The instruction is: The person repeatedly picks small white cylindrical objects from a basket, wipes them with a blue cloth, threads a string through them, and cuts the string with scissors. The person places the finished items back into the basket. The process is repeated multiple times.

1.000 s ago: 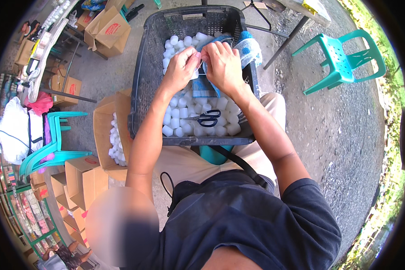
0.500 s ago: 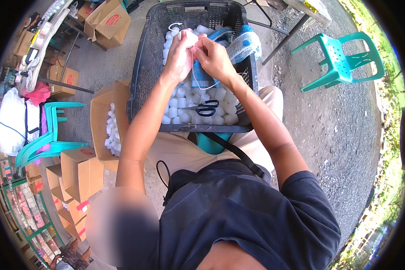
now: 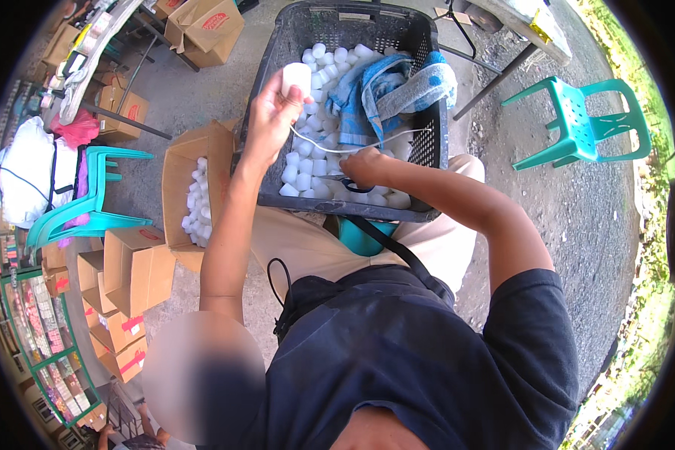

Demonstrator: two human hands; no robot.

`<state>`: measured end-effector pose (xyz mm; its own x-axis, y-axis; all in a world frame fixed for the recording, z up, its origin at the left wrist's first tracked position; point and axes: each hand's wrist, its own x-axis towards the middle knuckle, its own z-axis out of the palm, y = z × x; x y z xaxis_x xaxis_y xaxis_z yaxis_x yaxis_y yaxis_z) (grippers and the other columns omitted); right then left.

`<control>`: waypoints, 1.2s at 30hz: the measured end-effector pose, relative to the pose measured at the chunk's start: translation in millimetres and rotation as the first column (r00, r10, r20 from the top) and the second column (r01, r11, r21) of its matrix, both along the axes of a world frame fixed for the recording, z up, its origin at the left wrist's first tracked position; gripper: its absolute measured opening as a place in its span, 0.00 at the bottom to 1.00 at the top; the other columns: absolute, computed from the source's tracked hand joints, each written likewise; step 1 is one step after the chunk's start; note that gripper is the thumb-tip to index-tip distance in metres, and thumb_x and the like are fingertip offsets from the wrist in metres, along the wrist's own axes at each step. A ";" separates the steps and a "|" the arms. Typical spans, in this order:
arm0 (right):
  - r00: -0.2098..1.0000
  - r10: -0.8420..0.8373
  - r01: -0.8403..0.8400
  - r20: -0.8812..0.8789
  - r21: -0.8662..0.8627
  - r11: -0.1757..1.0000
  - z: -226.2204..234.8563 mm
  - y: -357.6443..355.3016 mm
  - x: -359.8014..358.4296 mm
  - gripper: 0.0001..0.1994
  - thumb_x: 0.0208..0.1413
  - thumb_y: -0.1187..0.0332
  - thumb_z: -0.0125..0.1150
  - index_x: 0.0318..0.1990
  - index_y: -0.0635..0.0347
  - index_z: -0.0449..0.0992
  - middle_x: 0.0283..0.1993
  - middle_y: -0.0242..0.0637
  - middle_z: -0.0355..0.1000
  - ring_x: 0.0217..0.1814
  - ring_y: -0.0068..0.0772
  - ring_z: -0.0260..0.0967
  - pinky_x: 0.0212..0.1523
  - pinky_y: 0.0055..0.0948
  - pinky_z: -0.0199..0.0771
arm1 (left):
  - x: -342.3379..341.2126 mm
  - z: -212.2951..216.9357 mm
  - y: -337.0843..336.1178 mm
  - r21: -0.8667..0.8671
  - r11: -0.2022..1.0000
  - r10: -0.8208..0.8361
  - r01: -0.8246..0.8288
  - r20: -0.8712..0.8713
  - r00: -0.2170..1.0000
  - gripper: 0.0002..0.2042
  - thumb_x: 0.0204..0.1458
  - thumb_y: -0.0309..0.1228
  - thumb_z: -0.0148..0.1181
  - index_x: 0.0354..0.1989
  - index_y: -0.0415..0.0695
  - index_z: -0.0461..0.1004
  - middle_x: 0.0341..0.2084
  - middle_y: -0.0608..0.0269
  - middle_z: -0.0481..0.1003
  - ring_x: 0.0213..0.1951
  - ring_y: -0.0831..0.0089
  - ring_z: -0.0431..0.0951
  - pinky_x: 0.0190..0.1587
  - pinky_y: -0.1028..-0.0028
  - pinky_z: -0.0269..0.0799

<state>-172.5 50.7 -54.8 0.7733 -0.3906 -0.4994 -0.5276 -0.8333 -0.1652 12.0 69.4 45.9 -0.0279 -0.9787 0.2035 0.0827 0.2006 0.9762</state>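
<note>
Raised over the left side of a black plastic crate (image 3: 266,176), my left hand (image 3: 268,124) grips a white cylindrical piece (image 3: 297,78) between thumb and fingers. A thin white cord (image 3: 315,145) trails from that hand across the crate toward its right side. Low in the crate, my right hand (image 3: 365,166) has its fingers curled down on the dark handles of the scissors (image 3: 355,187), which lie on many similar white pieces (image 3: 304,166). My fingertips there are partly hidden. Beside them is a blue and white towel (image 3: 375,82), draped over the crate's right wall.
Left of the crate stands an open cardboard box (image 3: 180,172) with more white pieces. Several cartons (image 3: 136,274) and green plastic chairs (image 3: 90,195) are farther left. A green chair (image 3: 577,124) stands at right, near a table (image 3: 521,26). Another person's limbs (image 3: 146,431) show at lower left.
My hands have parted. The left moved left with the white piece; the right dropped into the crate onto the scissors. The cord now stretches across the crate.
</note>
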 end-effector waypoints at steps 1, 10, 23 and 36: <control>0.999 0.000 0.000 0.037 0.001 1.000 -5.0 2.3 0.5 0.17 0.45 0.66 0.63 0.44 0.61 0.73 0.43 0.51 0.74 0.45 0.48 0.75 0.41 0.40 0.77 | -6.8 -1.1 7.5 -0.043 0.998 0.052 -0.047 0.120 0.991 0.20 0.60 0.42 0.53 0.55 0.41 0.67 0.29 0.67 0.71 0.27 0.86 0.62 0.29 0.85 0.58; 0.818 -0.574 0.232 -0.048 0.939 0.252 68.9 -19.3 -30.0 0.23 0.46 0.72 0.66 0.52 0.69 0.70 0.31 0.37 0.75 0.33 0.24 0.74 0.31 0.18 0.72 | 22.2 -18.2 18.6 -0.223 0.953 0.261 -0.206 0.257 0.931 0.20 0.60 0.39 0.56 0.53 0.35 0.68 0.36 0.62 0.74 0.36 0.81 0.72 0.40 0.79 0.70; 0.136 -0.906 -0.383 0.400 0.865 0.325 154.0 6.6 -78.7 0.33 0.48 0.77 0.64 0.64 0.65 0.60 0.41 0.36 0.74 0.42 0.24 0.73 0.44 0.19 0.72 | 0.1 -3.6 24.8 0.044 0.971 0.235 -0.237 0.046 0.971 0.19 0.60 0.39 0.55 0.53 0.37 0.68 0.39 0.68 0.72 0.41 0.82 0.68 0.44 0.81 0.65; -0.437 -0.622 -0.291 0.650 0.552 0.782 159.7 9.7 -38.8 0.23 0.53 0.77 0.62 0.57 0.62 0.64 0.41 0.40 0.76 0.45 0.27 0.74 0.46 0.26 0.74 | -27.5 -14.5 56.9 -0.089 0.981 0.190 -0.170 0.323 0.927 0.26 0.57 0.44 0.59 0.56 0.37 0.66 0.35 0.63 0.74 0.32 0.82 0.69 0.34 0.79 0.68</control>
<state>-211.3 60.4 104.9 0.2011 -0.8117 0.5483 0.6138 -0.3318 -0.7163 -15.5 126.3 31.4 0.0725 -0.9600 0.2703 -0.2835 0.2400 0.9285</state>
